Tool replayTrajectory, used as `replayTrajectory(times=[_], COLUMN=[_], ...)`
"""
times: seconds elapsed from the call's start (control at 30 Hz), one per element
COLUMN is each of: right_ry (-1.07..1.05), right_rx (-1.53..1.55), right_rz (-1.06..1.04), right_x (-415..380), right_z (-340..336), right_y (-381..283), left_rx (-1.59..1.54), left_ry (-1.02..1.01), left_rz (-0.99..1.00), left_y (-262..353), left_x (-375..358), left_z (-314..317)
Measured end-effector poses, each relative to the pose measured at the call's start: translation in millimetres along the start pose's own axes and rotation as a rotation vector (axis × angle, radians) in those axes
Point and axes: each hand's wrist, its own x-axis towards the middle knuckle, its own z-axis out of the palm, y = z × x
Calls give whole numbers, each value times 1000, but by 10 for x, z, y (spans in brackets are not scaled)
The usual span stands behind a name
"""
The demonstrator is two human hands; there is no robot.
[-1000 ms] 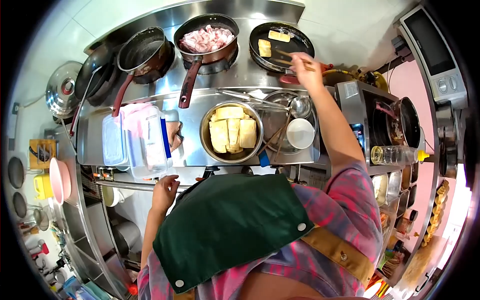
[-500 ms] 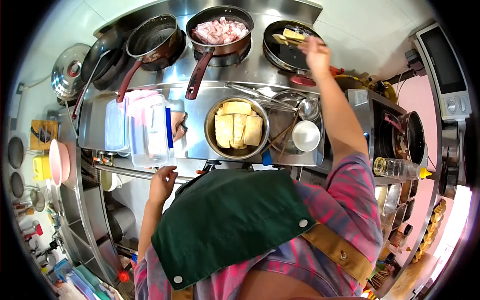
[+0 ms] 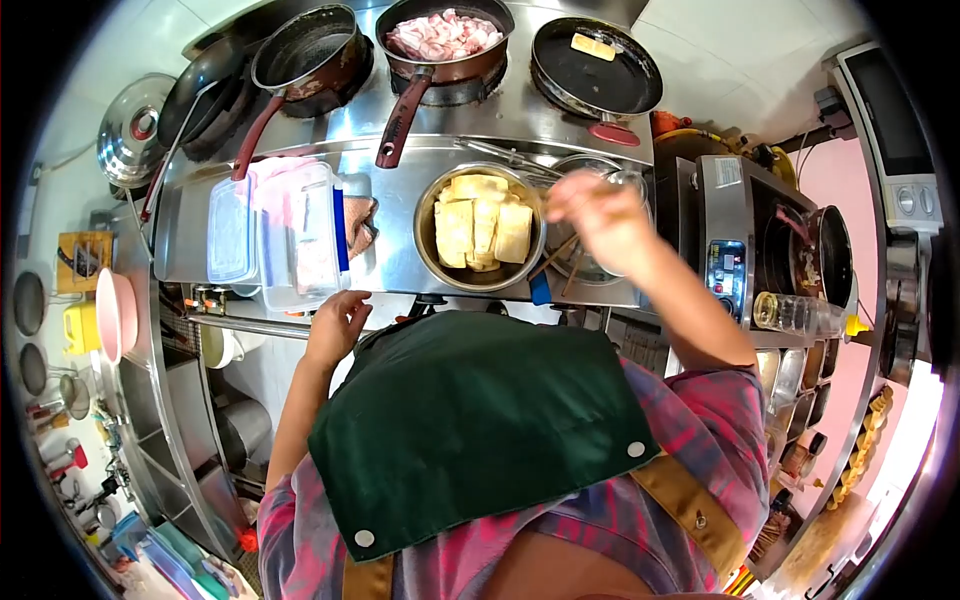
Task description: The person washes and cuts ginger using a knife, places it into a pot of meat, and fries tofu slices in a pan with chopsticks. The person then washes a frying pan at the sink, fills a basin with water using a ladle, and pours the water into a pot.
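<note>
My right hand (image 3: 608, 225), smeared by motion, is over the counter just right of a steel bowl (image 3: 428, 262). Its fingers look curled together, but what they hold is not clear. Inside the bowl lie several pale yellow slabs (image 3: 484, 230), which look like tofu. One similar yellow piece (image 3: 593, 47) rests in the black frying pan (image 3: 600, 85) at the back right. My left hand (image 3: 340, 318) hangs at the counter's front edge, loosely curled with nothing visible in it, near a clear plastic container (image 3: 300, 240).
A pot of raw sliced meat (image 3: 445, 38) and a dark empty pan (image 3: 308, 55) sit on the stove. Metal tongs (image 3: 505, 155) lie behind the bowl. A steel pan (image 3: 600, 268) is partly under my right arm. A clear bottle (image 3: 795, 312) stands at the right.
My right hand has come back from the frying pan to beside the steel bowl; the tongs-like tool no longer shows in the pan. My left hand has barely moved. The view has shifted slightly.
</note>
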Motion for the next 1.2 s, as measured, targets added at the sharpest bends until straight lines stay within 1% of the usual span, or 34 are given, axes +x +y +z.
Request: replayTrajectory(times=[0.07, 0.13, 0.17, 0.2, 0.23, 0.27, 0.3, 0.33, 0.4, 0.5, 0.6, 0.73, 0.77, 0.8, 0.87, 0.9, 0.93, 1.0, 1.03, 1.13, 1.17, 1.2], right_ry=[-177, -216, -138, -37, 76, 149, 279, 379, 453, 429, 369, 320, 380, 497, 660, 720, 744, 733, 688, 526, 487, 445], right_rx=[-207, -113, -147, 85, 83, -41, -137, -233, -518, -704, -843, -1005, -976, -906, -630, -383, -112, 24, 47, -204, -236, -270], right_rz=[-120, 55, -6, -83, 18, -106, -245, -314, -387, -384, -382, -426, -494, -532, -385, -191, -187, -99, -85, -25, -57, -198], right_x=[-157, -101, -4, 114, 261, 493, 770, 1056, 1460, 1629, 2080, 2378, 2453, 2472, 2478, 2493, 2473, 2411, 2410, 2198, 2122, 1990], right_z=[239, 251, 133, -27, -237, -509, -742, -950, -1337, -1409, -1539, -1586, -1649, -1654, -1713, -1726, -1692, -1697, -1746, -1741, -1759, -1693], right_y=[-48, -238, -210, -208, -340, -380, -266, -106, 370, 686, 967, 1109, 1139, 1069, 1099, 1066, 972, 798, 856, 892, 994, 907], left_rx=[2, 14, 24, 35, 39, 47, 50, 52, 43, 47, 57, 39, 23, 8, 22, 29, 31, 35, 24, 59, 56, 45], left_ry=[-4, 2, 11, 20, 11, -2, 5, 18, 27, 36, 70, 111, 117, 124, 106, 97, 88, 69, 66, 49, 28, 31], left_rz=[3, 15, 26, 38, 7, -21, -20, -25, -25, -85, -113, -157, -169, -182, -168, -161, -156, -148, -160, -113, -131, -137], left_y=[35, 65, 64, 77, 115, 174, 185, 177, 179, 220, 374, 366, 371, 366, 288, 252, 237, 257, 307, 371, 420, 459], left_x=[46, 142, 170, 176, 197, 227, 263, 270, 192, -117, 9, -34, -29, -44, -110, -149, -171, -131, -60, 58, 58, 46], left_z=[-8, -7, -2, 1, 5, -3, 6, 13, -16, -108, -156, -219, -225, -241, -290, -308, -316, -302, -294, -221, -211, -186])
